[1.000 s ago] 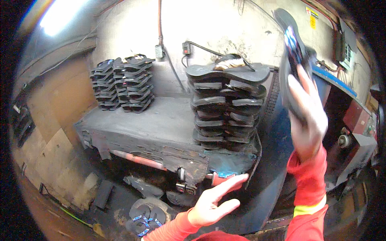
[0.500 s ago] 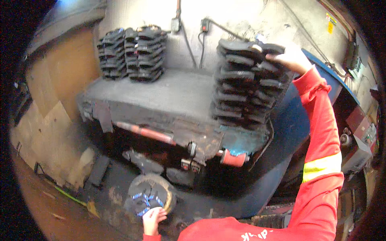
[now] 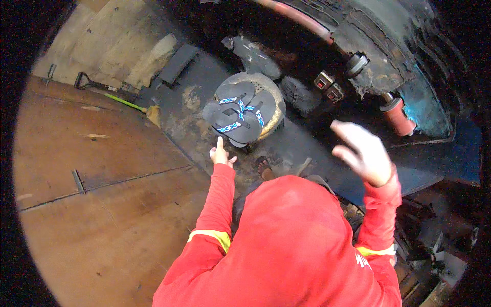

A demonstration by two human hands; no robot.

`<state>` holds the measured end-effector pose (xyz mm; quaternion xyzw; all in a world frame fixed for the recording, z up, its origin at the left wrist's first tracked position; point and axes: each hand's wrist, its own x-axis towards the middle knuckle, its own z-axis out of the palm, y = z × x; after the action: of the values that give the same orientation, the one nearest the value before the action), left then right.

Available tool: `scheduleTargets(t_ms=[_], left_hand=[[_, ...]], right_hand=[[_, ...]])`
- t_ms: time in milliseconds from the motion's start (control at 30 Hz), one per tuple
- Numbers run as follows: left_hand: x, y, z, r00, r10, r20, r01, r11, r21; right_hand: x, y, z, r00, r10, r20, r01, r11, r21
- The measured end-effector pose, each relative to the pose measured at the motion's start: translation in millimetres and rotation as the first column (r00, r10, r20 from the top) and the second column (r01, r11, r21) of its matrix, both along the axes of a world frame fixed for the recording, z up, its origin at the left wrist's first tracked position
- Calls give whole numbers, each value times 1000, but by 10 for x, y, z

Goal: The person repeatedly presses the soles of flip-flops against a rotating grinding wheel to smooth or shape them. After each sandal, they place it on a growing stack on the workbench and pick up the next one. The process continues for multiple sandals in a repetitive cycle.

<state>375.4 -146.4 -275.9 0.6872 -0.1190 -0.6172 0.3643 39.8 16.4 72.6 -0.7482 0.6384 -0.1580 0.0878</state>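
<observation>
Several dark grey flip-flops (image 3: pixel 250 131) with blue and white patterned straps lie piled on a round stool (image 3: pixel 277 97). Just below the near edge of the pile is my left hand (image 3: pixel 221 155), its index finger stretched toward the soles and nothing held in it. I cannot tell whether that fingertip touches a sole. My right hand (image 3: pixel 364 153) hangs in the air to the right, slightly blurred, with thumb and fingers apart and nothing between them.
A workbench edge with a red roller (image 3: pixel 398 116) runs along the upper right. Beneath it sit switch boxes (image 3: pixel 328 86). A blue panel (image 3: pixel 409 176) stands at right. On the left are wooden boards (image 3: pixel 102 148) and a green-handled brush (image 3: pixel 125 102).
My right hand has left the stacked dark soles on the bench and come down empty. My view has tilted down toward the stool. My left hand stays beside the flip-flops.
</observation>
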Motion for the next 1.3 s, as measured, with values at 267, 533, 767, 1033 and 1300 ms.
scheduleTargets(t_ms=[267,533,767,1033,1300], left_hand=[[-965,201,-77,661,103,-743,122,963,242],[-1441,629,2,798,95,-596,-96,995,30],[-1421,1097,1086,522,-581,624,836,495,-239],[-2716,1013,1934,313,-583,749,918,-15,-395],[-3430,1303,2132,354,-701,619,808,-103,-579]], right_hand=[[-38,799,-870,853,-245,461,104,945,310],[-224,1168,-1097,780,-401,481,252,904,346],[-258,1203,-1737,858,-485,170,442,865,235],[-167,735,-1960,712,-533,457,617,785,-47],[-599,885,-2036,648,-627,433,736,661,-143]])
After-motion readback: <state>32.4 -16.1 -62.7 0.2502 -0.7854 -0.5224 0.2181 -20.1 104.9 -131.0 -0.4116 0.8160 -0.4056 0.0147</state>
